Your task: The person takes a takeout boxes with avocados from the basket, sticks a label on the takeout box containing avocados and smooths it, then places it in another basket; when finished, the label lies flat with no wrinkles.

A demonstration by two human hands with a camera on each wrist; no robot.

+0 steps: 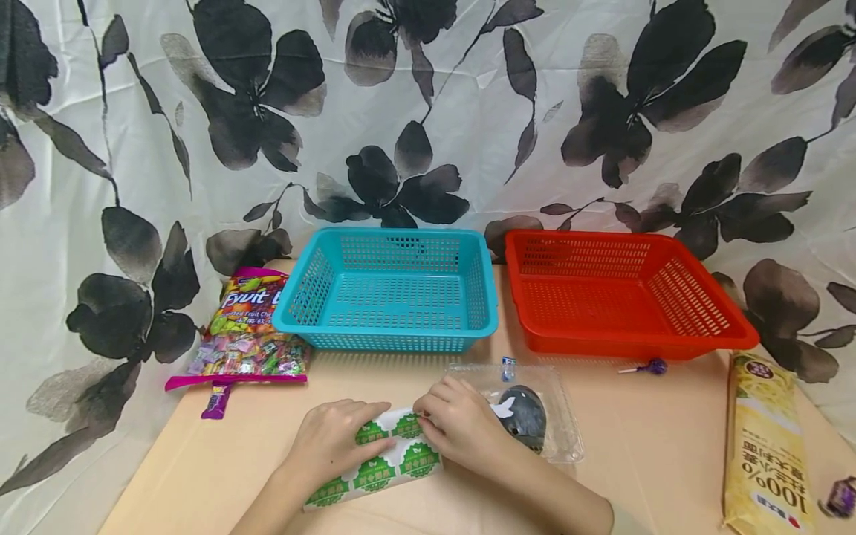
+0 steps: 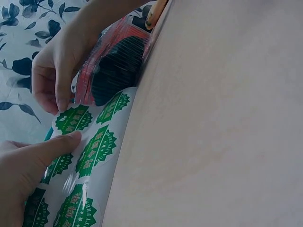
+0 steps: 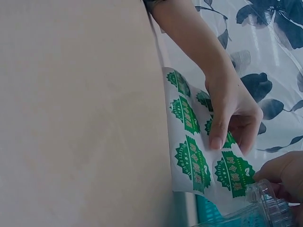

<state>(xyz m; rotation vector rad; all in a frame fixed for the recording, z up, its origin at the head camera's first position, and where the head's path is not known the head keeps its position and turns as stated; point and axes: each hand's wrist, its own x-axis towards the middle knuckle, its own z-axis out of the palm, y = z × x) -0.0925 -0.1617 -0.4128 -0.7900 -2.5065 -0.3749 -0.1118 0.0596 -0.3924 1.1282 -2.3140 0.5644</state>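
Observation:
A white sheet of green, jagged-edged round stickers (image 1: 374, 472) lies aslant in front of me. My left hand (image 1: 334, 438) grips it from the left, thumb (image 2: 64, 143) pressed on its face. At the sheet's upper right corner my right hand (image 1: 461, 420) pinches the edge between thumb and fingers; whether a sticker is lifted there I cannot tell. Just beyond the right hand sits a clear plastic box (image 1: 562, 423) with a dark, rounded thing (image 1: 524, 416) showing a white patch, its kind unclear. The right forearm hides part of the box.
Behind stand a blue basket (image 1: 401, 342) and a red basket (image 1: 602, 342). A candy bag (image 1: 247, 327) and a purple packet (image 1: 216, 401) lie left. A small blue-white packet (image 1: 508, 368), a lollipop (image 1: 655, 366), a yellow pasta bag (image 1: 765, 446) and a purple wrapped piece (image 1: 840, 496) lie right.

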